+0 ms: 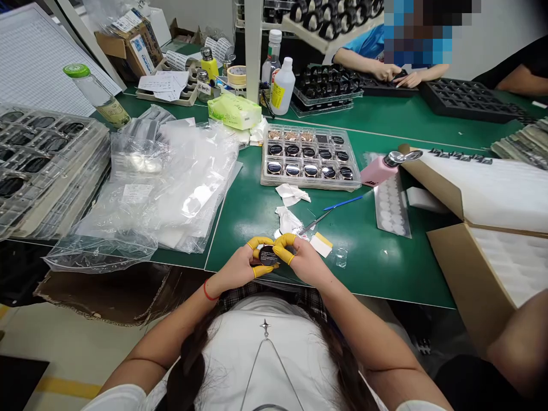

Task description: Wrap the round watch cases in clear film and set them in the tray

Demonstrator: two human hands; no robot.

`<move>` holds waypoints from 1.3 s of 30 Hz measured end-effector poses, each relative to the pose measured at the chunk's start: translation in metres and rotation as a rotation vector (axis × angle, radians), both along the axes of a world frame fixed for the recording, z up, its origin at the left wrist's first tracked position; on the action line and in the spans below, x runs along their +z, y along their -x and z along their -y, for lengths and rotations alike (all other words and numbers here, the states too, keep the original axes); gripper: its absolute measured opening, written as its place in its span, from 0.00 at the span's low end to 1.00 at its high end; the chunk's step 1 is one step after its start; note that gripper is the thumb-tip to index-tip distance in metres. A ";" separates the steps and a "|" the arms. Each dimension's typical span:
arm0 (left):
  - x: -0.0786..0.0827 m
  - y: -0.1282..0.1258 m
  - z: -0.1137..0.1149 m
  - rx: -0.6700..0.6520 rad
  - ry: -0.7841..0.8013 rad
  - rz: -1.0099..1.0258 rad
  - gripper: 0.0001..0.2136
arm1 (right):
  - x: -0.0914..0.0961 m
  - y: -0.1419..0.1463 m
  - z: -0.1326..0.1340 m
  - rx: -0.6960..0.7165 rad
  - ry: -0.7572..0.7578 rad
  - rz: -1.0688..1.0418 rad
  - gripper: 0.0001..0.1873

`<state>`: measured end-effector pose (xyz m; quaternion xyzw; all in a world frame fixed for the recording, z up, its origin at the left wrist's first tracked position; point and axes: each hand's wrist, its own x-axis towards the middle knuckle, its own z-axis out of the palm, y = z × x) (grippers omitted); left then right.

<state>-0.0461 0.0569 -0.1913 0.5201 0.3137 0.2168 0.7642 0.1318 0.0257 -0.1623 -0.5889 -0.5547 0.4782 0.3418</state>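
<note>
At the green table's (385, 262) six-o'clock edge, gripping a dark disc (268, 256) with left hand (237, 267) curled round the rim and right hand (309, 262) pinched at two o'clock. Hold only the rim, sparing the lettered face from smudges. Find, at one o'clock, a compartmented tray (299, 184) of mostly dark round parts (292, 150); at three, a white-padded carton (471, 279).

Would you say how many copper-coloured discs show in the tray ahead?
3, in the far row of the tray: first disc leftmost, second disc beside it, third disc in the middle.
</note>
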 end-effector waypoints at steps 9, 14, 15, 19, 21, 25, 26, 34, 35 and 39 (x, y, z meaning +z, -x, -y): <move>-0.002 0.001 0.000 0.005 -0.018 0.020 0.24 | 0.003 0.002 0.000 0.007 -0.074 0.100 0.06; -0.002 0.001 0.001 0.016 -0.023 0.014 0.24 | 0.003 0.002 0.000 0.000 -0.085 0.116 0.06; -0.001 0.001 0.001 0.013 -0.021 0.011 0.24 | 0.003 0.003 0.000 -0.002 -0.084 0.118 0.06; -0.001 0.000 0.000 0.003 -0.026 0.000 0.23 | 0.002 0.003 0.000 -0.010 -0.081 0.110 0.06; -0.001 0.000 0.000 0.005 -0.030 -0.001 0.23 | 0.002 0.003 0.001 -0.018 -0.084 0.106 0.06; -0.004 0.001 0.000 0.014 -0.033 0.010 0.24 | 0.000 0.003 0.001 -0.026 -0.096 0.113 0.05; -0.005 0.001 0.000 0.014 -0.035 0.010 0.24 | -0.001 0.003 0.001 -0.026 -0.099 0.120 0.05; -0.002 0.000 0.000 0.017 -0.017 -0.014 0.23 | 0.004 -0.003 0.004 0.014 -0.246 0.409 0.05; -0.001 0.000 0.000 0.023 -0.001 -0.015 0.23 | 0.006 -0.010 0.006 0.001 -0.281 0.528 0.06; 0.001 -0.001 -0.002 0.018 0.033 -0.036 0.24 | 0.008 -0.048 0.013 -0.135 -0.147 1.041 0.13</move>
